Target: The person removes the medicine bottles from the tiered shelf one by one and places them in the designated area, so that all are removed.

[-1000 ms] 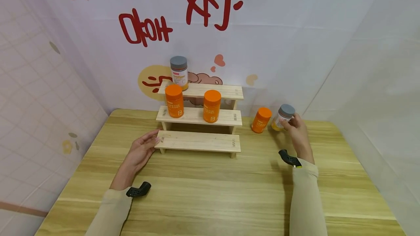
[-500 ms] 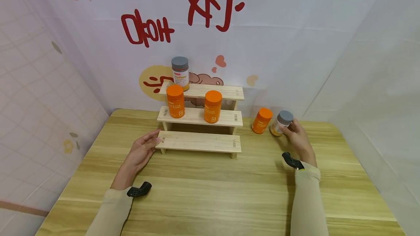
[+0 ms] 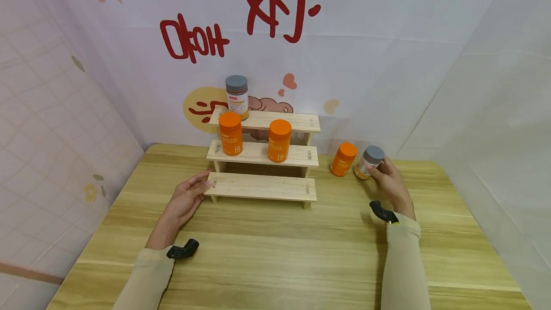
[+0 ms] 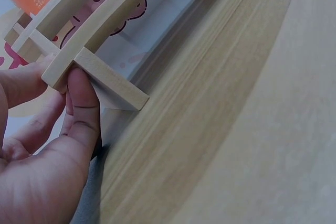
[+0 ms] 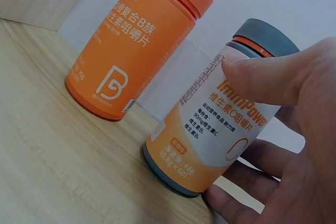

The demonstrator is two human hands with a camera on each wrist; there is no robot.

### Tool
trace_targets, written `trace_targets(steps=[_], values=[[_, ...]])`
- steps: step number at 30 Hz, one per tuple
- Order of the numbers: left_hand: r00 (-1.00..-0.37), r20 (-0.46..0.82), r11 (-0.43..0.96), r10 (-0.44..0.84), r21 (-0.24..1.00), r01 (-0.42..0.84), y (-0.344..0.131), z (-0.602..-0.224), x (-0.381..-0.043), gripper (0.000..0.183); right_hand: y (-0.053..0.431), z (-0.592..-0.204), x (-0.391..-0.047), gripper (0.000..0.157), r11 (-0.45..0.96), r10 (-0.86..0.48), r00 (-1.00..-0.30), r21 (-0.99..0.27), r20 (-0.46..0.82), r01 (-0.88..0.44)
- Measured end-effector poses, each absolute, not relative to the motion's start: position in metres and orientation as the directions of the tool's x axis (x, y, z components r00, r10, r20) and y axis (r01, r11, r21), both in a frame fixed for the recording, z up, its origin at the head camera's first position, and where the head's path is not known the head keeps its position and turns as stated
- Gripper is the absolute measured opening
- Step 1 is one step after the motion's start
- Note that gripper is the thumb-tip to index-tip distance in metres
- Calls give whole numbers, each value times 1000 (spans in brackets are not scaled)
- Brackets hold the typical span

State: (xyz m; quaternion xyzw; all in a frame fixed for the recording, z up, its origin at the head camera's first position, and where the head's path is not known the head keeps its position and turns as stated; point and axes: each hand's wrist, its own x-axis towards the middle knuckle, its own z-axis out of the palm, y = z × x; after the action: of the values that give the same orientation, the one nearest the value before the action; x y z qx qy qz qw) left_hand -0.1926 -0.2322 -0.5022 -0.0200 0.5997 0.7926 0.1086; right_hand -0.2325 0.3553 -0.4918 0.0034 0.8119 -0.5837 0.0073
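My right hand (image 3: 391, 181) grips a vitamin bottle with a grey lid (image 5: 210, 124), thumb across its label and fingers behind. The bottle stands at the table's back right, beside an orange vitamin bottle (image 5: 134, 45) with a small gap between them. At the left end of a three-step wooden stand (image 3: 260, 186), my left hand (image 3: 185, 201) pinches the lowest step. The left wrist view has one digit under that board (image 4: 107, 19) and another at its end. Two orange bottles (image 3: 231, 135) (image 3: 279, 141) stand on the middle step, and a second grey-lidded bottle (image 3: 237, 99) on the top step's left.
A wood-grain table (image 3: 267, 257) extends in front of the stand. Behind it hangs a white printed cloth (image 3: 366, 61) with red lettering, and pale cloth sides (image 3: 495, 157) flank the table. Each wrist carries a small black device (image 3: 182, 249).
The grey-lidded bottle in my right hand has come slightly down and left, closer to the orange bottle, over the first half second. Since then it holds still. My left hand stays at the stand.
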Motion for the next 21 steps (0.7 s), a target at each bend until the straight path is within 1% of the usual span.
trace_targets(steps=[5,9,15,21], values=[[-974,-176,-248,146,946,-208,-232,-501,-192,66,355,-484,-230,70,319,-1,-1000,-947,-31,29],[-972,-178,-251,152,944,-213,-232,-501,-191,67,354,-473,-227,74,276,9,-1000,-961,-26,28],[-972,-179,-258,153,942,-214,-232,-501,-192,66,350,-458,-224,75,255,33,-999,-967,-20,28],[-974,-171,-252,151,946,-205,-233,-502,-192,63,344,-448,-224,75,278,77,-996,-960,50,-26]])
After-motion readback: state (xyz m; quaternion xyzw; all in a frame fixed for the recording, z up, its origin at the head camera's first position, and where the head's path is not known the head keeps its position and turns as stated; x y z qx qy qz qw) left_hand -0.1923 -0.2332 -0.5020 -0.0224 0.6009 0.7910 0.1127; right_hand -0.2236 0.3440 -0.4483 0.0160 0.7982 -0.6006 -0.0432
